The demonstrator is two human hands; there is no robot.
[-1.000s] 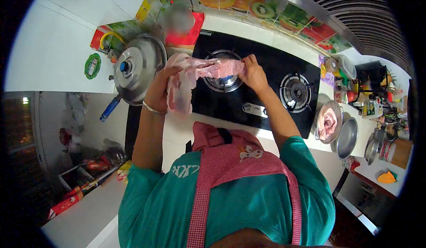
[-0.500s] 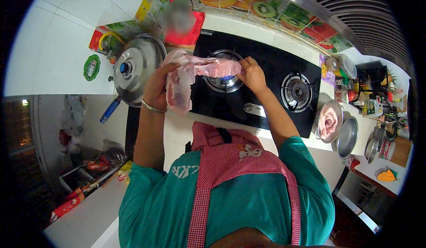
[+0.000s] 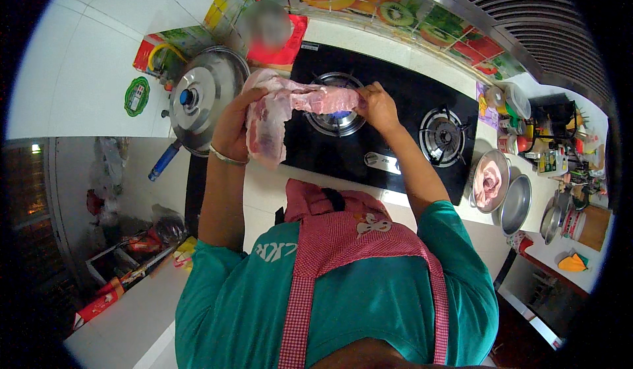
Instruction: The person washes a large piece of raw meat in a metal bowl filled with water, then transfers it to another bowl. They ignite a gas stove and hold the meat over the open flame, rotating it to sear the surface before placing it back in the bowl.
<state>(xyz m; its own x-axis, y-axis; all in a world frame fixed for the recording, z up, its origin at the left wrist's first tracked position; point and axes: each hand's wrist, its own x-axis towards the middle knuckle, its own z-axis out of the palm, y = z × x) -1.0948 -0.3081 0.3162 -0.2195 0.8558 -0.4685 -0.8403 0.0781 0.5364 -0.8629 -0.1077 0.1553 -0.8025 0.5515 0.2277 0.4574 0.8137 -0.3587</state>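
Observation:
A long piece of raw pork (image 3: 270, 128), pale pink with skin along one side, is stretched between my two hands above the left burner (image 3: 337, 130) of a black gas hob (image 3: 402, 105). A blue flame shows just below the meat's edge. My left hand (image 3: 231, 125) is closed round the pork's broad left end, where a flap hangs down toward me. With fingers pinched, my right hand (image 3: 380, 110) grips the narrow right end. The undersides of the meat and my left fingertips are partly hidden.
On the left stands a lidded pan (image 3: 206, 95) with a blue handle (image 3: 163, 161). The hob's right burner (image 3: 442, 136) has no pot on it. More raw meat (image 3: 487, 183) lies in a metal bowl beside a grey metal pan (image 3: 515, 204). Jars and bottles crowd the far right.
Both hands keep their grip on the pork, which stays over the left burner almost unmoved. The whole view has shifted very slightly.

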